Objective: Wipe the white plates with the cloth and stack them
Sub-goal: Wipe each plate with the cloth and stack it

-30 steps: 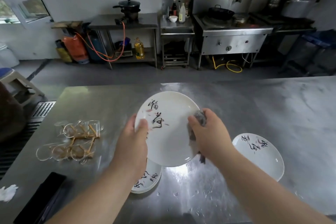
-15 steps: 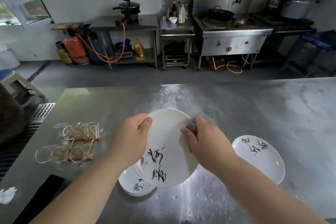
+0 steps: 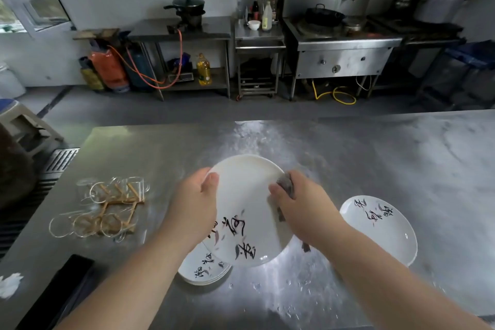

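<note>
Fingers (image 3: 212, 182) of the left hand (image 3: 194, 203) clamp the 9 o'clock rim of a white plate (image 3: 246, 195), held tilted above the middle of the desk (image 3: 401, 155). The right hand (image 3: 302, 203) pinches a grey cloth (image 3: 285, 185) against its 3 o'clock rim. The plate is glossy, with black brush characters and small leaf marks on its near half. Under it at 7 o'clock sits a stack of plates (image 3: 201, 269); a lone plate (image 3: 380, 225) lies at 4 o'clock. Clear glasses (image 3: 107, 209) lie on a wooden frame at 9 o'clock.
</note>
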A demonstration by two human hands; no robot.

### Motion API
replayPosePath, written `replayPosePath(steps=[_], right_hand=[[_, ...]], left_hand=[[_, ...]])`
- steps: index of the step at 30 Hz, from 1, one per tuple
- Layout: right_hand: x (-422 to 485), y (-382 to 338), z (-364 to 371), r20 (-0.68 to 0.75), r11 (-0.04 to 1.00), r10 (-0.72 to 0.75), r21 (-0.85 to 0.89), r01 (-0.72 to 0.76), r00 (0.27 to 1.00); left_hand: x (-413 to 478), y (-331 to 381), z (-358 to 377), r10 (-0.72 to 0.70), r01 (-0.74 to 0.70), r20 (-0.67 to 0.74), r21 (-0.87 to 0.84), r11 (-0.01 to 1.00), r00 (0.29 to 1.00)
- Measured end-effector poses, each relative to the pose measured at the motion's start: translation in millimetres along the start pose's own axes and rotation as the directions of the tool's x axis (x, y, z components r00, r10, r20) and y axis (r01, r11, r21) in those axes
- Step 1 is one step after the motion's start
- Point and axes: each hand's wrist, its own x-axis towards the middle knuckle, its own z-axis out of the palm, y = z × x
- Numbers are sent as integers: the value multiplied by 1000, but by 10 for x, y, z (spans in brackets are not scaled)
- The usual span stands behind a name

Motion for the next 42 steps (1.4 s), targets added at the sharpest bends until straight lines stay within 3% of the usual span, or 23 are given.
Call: replayPosePath(steps=[2, 4, 5, 7, 9, 10, 11, 13, 16, 18, 20, 22, 24, 27, 29, 31, 33, 35, 37, 39, 42], right_hand=[[143, -81, -104, 20, 979, -178, -93, 179, 984], [287, -211, -248, 15, 939, -301, -171, 299, 954], [322, -237, -275, -37, 948, -289, -147, 281, 957], [261, -200, -177, -163, 988, -106, 92, 122, 981], [111, -73, 25, -158, 954, 120, 291, -70, 980], [50, -8, 99, -126, 942, 182, 306, -136, 975], [27, 52, 131, -108, 954, 191, 255, -159, 976], [101, 90, 52, -83, 998, 48, 39, -45, 995], [294, -68, -161, 9, 977, -184, -104, 184, 983], [320, -143, -169, -60, 984, -178, -43, 175, 982], [227, -111, -2, -123, 982, 10, 187, 13, 992], [94, -18, 164, -109, 938, 167, 325, -124, 980], [68, 93, 164, -109, 954, 166, 270, -131, 980], [218, 25, -105, 12, 990, -139, -25, 140, 990], [317, -137, -178, 148, 918, -327, -184, 351, 933], [360, -267, -173, 147, 879, -379, -251, 405, 913], [339, -254, -137, 32, 919, -339, -203, 338, 940], [230, -80, -34, -112, 988, -149, -52, 144, 983], [24, 110, 130, -67, 993, 74, 93, -67, 995], [-75, 218, 254, 28, 992, 118, 35, -119, 993], [91, 142, 184, -26, 980, -116, -167, 110, 993]], left_hand=[[-9, 48, 51, 73, -73, 88, -2, 997, 993], [-38, 93, 98, 81, -81, 4, -62, 995, 997], [-42, 112, 115, 46, -55, -90, -98, 994, 995], [-44, 132, 136, -55, 1, -245, -212, 977, 968], [-46, 114, 147, -98, 31, -260, -247, 968, 961], [-55, 85, 163, -84, 38, -221, -205, 978, 972], [-70, 41, 192, -60, 37, -168, -138, 990, 984], [-127, -51, 246, -6, 5, -70, -22, 1000, 998], [-180, -93, 289, -3, -8, -109, -100, 995, 994], [-150, -77, 297, -84, 34, -246, -200, 979, 966], [-111, -54, 289, -172, 71, -331, -296, 952, 928], [-95, -68, 258, -177, 88, -266, -316, 945, 948], [-53, -121, 182, -177, 148, -51, -347, 926, 983], [113, -118, 19, -165, 267, 274, -395, 879, 948], [183, -44, -2, -59, 185, 393, -290, 939, 918], [183, 19, 70, -1, 95, 377, -233, 968, 926], [142, 15, 138, 3, 44, 225, -202, 978, 974], [122, -93, 157, -69, 77, 42, -229, 970, 997], [125, -234, 123, -137, 120, -54, -236, 964, 989], [141, -354, 99, -80, 78, -10, -108, 991, 997], [139, -283, 189, 57, -63, 190, 24, 998, 980]])
